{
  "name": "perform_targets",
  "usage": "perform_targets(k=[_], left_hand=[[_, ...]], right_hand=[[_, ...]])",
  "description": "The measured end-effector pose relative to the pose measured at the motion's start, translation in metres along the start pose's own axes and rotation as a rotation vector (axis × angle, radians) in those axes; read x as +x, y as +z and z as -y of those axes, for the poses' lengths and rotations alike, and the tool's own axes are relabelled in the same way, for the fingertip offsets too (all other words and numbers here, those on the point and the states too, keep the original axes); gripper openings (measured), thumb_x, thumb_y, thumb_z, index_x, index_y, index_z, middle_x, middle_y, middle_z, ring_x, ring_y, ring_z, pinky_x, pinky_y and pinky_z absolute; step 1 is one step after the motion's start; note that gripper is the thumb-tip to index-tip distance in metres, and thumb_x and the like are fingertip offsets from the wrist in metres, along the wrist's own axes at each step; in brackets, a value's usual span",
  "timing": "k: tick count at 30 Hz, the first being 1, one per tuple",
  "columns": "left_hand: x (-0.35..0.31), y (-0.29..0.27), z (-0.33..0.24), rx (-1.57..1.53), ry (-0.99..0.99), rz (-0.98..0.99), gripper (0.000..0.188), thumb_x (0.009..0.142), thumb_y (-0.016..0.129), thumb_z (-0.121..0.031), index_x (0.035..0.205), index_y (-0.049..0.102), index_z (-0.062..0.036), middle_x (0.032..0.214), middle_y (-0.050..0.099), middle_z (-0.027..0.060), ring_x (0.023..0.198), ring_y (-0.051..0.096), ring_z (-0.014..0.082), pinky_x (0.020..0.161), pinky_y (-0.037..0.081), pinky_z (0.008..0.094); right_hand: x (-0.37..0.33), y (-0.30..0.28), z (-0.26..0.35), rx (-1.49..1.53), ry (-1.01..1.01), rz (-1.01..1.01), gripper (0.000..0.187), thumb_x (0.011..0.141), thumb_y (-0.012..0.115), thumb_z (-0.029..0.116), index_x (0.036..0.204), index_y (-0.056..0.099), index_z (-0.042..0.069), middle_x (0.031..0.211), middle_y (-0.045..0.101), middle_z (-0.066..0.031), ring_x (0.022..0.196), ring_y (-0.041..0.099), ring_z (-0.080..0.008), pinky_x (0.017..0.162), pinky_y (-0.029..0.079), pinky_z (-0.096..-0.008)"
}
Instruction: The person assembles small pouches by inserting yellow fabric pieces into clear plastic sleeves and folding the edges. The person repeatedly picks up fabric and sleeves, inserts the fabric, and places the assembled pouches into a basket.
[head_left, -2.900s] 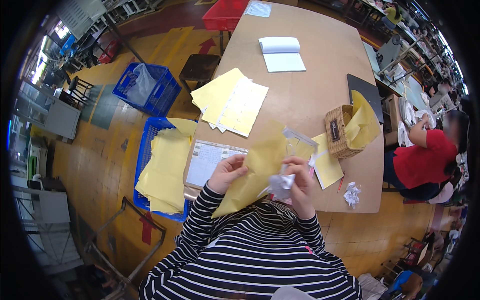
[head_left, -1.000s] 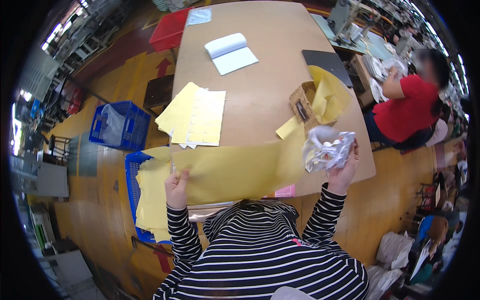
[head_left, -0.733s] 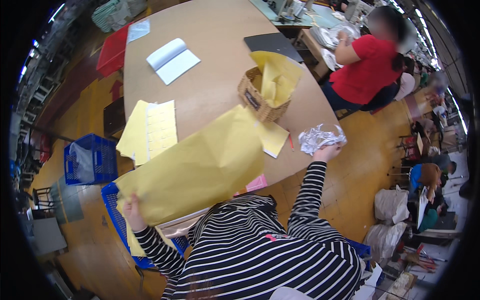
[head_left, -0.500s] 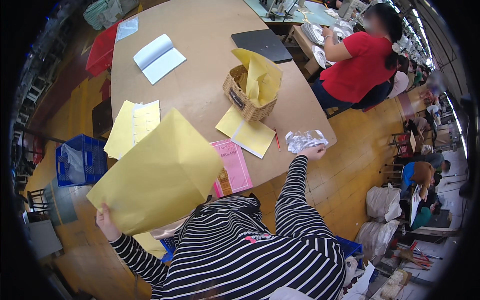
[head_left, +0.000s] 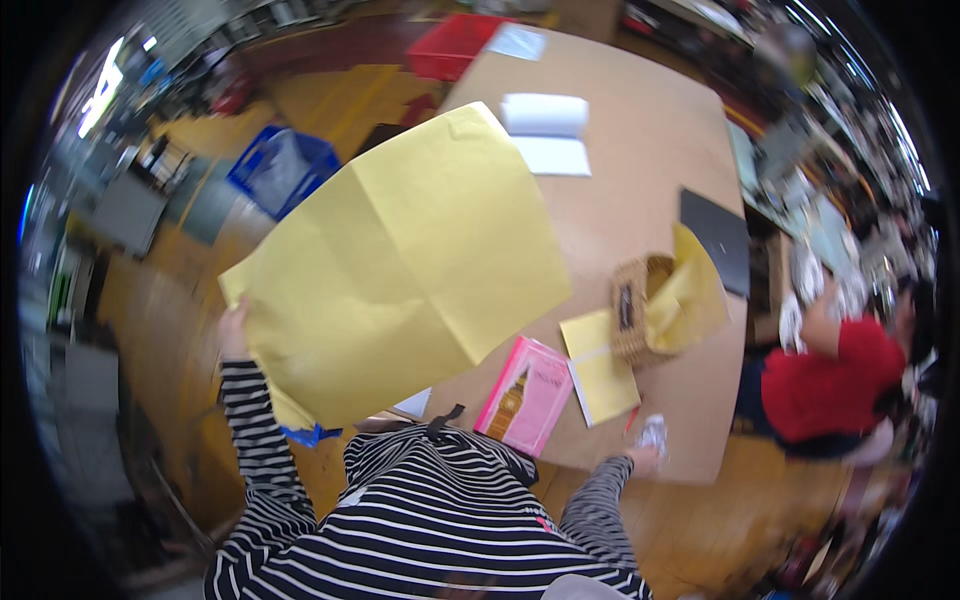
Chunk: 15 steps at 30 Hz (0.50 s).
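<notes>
A large sheet of yellow paper (head_left: 400, 250) with fold creases spreads out in front of me. My left hand (head_left: 234, 332) grips it by its left edge, fingers partly behind the paper. At the table's near right, my right hand (head_left: 646, 460) is closed on a bundle of shiny white ribbon (head_left: 653, 432), slightly blurred. Between the hands lie a pink printed book (head_left: 530, 397) and a smaller yellow sheet with a white strip (head_left: 603, 375). A red pen (head_left: 632, 419) rests by the ribbon. Beyond these, a wicker basket (head_left: 628, 312) holds folded yellow paper (head_left: 688, 300).
An open white notebook (head_left: 545, 155) and a dark flat board (head_left: 715, 240) lie on the brown table (head_left: 640, 140). A red bin (head_left: 452, 48) and a blue crate (head_left: 283, 172) stand to its left. A person in a red shirt (head_left: 835, 385) works at the right.
My view has turned left, so the table appears shifted right. The yellow sheet is raised and spread wider, now covering the paper stack at the left. My right hand stays at the ribbon.
</notes>
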<state>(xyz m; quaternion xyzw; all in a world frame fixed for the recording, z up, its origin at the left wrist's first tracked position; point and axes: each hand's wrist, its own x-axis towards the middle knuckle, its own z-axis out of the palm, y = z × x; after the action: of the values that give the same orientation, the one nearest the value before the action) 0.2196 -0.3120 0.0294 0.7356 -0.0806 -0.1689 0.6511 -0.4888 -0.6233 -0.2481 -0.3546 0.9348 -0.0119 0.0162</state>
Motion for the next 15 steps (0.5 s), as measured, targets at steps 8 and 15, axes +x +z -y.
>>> perform_targets(k=[8,15], left_hand=[[0.013,-0.026,0.223,0.234,-0.421,-0.442,0.056,0.084,0.065,-0.042,0.106,0.060,0.0093,0.103,0.065,0.0185,0.091,0.062,0.0287,0.084,0.048,0.0365],[-0.040,-0.043,0.261,-0.034,-0.837,-0.859,0.042,0.084,0.063,-0.027,0.109,0.057,0.0066,0.102,0.062,0.0255,0.087,0.062,0.0327,0.078,0.048,0.0360]], right_hand=[[-0.006,-0.004,0.006,0.019,-0.137,-0.102,0.032,0.093,0.050,0.026,0.122,0.058,0.014,0.138,0.041,-0.0151,0.114,0.053,-0.0291,0.086,0.050,-0.0409],[-0.023,-0.022,0.038,0.108,-0.170,-0.185,0.033,0.092,0.051,0.026,0.123,0.057,0.015,0.135,0.042,-0.0145,0.113,0.053,-0.0300,0.086,0.050,-0.0418]])
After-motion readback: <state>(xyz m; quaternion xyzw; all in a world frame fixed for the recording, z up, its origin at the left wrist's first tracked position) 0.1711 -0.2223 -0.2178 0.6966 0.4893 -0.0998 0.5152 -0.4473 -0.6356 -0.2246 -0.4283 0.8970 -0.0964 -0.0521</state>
